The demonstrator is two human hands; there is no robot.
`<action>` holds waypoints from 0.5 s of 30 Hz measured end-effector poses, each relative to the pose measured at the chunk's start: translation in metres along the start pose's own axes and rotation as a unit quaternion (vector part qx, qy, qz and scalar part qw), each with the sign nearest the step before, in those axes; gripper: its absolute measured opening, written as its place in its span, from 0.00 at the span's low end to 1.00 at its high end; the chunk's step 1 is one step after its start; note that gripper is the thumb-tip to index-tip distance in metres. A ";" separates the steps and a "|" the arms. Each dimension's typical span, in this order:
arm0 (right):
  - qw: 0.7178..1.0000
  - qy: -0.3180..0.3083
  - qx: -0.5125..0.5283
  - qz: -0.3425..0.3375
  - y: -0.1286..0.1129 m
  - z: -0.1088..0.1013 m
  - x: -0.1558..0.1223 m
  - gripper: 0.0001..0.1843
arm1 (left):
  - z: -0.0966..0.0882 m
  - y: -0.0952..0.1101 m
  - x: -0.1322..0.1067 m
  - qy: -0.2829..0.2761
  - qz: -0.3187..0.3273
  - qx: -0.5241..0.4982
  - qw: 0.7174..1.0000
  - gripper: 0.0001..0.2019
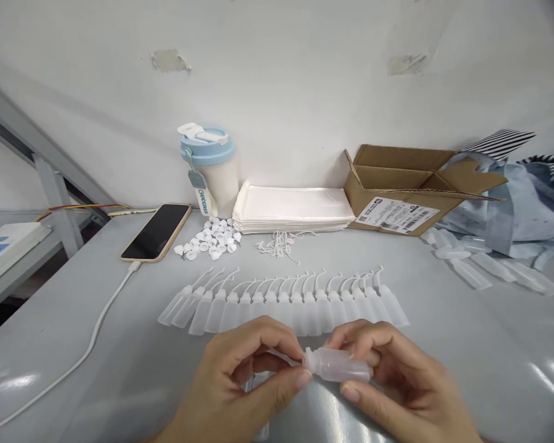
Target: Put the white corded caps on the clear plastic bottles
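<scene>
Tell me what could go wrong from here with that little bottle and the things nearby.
The small plastic bottle might slip, since the left hand and right hand seem to hold it by the fingers. Either hand could nudge the row of bottles with thin curved spouts lying just beyond. The loose white caps might scatter if bumped.

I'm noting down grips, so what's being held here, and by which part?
A translucent plastic bottle: the left hand pinches its neck end; the right hand holds its body toward the base.
</scene>
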State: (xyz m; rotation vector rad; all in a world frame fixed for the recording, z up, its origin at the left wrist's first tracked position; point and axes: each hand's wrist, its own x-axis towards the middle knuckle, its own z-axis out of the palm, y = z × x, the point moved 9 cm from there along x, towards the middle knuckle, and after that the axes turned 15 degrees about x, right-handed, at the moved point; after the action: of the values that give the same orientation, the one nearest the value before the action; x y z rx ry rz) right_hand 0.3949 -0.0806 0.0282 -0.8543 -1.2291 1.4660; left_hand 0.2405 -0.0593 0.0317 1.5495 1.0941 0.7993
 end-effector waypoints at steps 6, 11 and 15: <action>1.000 -0.018 -0.022 0.014 0.002 0.004 0.002 0.14 | 0.002 0.004 -0.001 -0.009 0.021 0.019 1.000 0.10; 0.996 -0.033 -0.084 -0.014 0.001 0.005 0.002 0.15 | 0.005 0.008 -0.003 -0.026 0.046 0.048 0.997 0.12; 0.989 -0.038 -0.137 -0.045 -0.003 0.005 -0.001 0.14 | 0.005 0.009 -0.005 -0.023 0.068 0.077 0.995 0.13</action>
State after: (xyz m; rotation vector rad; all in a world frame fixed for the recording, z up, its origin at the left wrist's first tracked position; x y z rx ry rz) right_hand 0.3909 -0.0828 0.0328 -0.9182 -1.5310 1.2862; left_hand 0.2456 -0.0665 0.0395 1.7777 1.0461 0.7818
